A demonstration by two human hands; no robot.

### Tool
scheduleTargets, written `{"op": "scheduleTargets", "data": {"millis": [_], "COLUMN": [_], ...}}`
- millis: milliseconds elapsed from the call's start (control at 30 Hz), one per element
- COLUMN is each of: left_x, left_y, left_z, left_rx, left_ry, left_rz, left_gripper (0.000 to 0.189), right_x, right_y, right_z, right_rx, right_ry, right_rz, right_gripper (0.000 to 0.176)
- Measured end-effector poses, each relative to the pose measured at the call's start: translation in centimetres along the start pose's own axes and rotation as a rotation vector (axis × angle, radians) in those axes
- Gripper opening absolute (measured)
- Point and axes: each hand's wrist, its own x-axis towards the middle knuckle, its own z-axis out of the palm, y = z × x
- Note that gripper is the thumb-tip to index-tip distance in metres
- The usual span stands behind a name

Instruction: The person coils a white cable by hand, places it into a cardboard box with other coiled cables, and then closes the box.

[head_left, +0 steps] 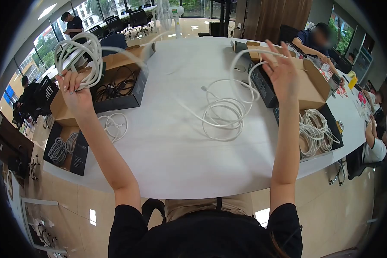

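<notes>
My left hand (76, 90) is raised at the upper left, its fingers closed around a bundle of white cable (99, 64) looped in several turns. A blurred length of cable trails from this bundle toward the table. My right hand (284, 77) is lifted over the boxes on the right with its fingers spread. A white strand runs up to its fingers and seems to rest against them rather than be gripped. Below, in the table's middle, lies a loose tangle of white cable (223, 116) with a connector end showing.
Left on the white table (172, 163) stand a box of dark cables (116, 88), a box of grey cables (62, 148) and a small white coil (116, 127). At right, an open box holds white cables (316, 133). Other people sit around the table's right side.
</notes>
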Motion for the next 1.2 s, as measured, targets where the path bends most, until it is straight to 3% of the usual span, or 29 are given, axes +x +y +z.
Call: {"op": "scheduleTargets", "data": {"millis": [133, 300, 367, 467, 633, 800, 900, 1000, 1100, 1200], "left_x": [0.2, -0.7, -0.7, -0.6, -0.3, -0.4, -0.5, -0.6, -0.8, -1.0], "left_y": [5.8, 11.2, 10.8, 8.7, 5.4, 3.1, 1.5, 0.1, -1.2, -2.2], "left_z": [-4.8, -8.0, -7.2, -5.2, -2.0, 0.4, 1.6, 2.7, 3.8, 4.4], "left_rx": [0.145, 0.249, 0.337, 0.420, 0.445, 0.421, 0.496, 0.526, 0.593, 0.590], "left_ry": [0.134, 0.270, 0.315, 0.295, 0.262, 0.087, 0.084, 0.050, 0.060, 0.038], "left_rz": [0.229, 0.435, 0.485, 0.501, 0.382, 0.222, 0.196, 0.134, 0.089, 0.051], "left_gripper": [0.023, 0.026, 0.027, 0.027, 0.026, 0.025, 0.025, 0.025, 0.025, 0.027], "right_x": [1.0, 2.3, 1.4, 1.1, 1.1, 1.2, 0.9, 0.4, -1.2, -1.0], "right_y": [-3.5, -6.4, -7.5, -7.7, -6.1, -2.2, 0.1, 1.0, 0.0, 0.5], "right_z": [-5.9, -19.1, -20.7, -17.4, -10.0, -5.0, -4.3, -3.5, 0.0, 0.5], "right_rx": [0.265, 0.282, 0.220, 0.122, -0.100, -0.334, -0.824, -1.457, -1.525, -1.331], "right_ry": [0.068, 0.344, 0.427, 0.615, 0.464, 0.217, 0.279, 0.025, -0.209, -0.442], "right_rz": [0.033, -0.325, -0.411, -0.432, -0.300, -0.237, 0.165, 0.564, 0.576, 0.601], "right_gripper": [0.038, 0.032, 0.033, 0.035, 0.038, 0.041, 0.042, 0.042, 0.043, 0.033]}}
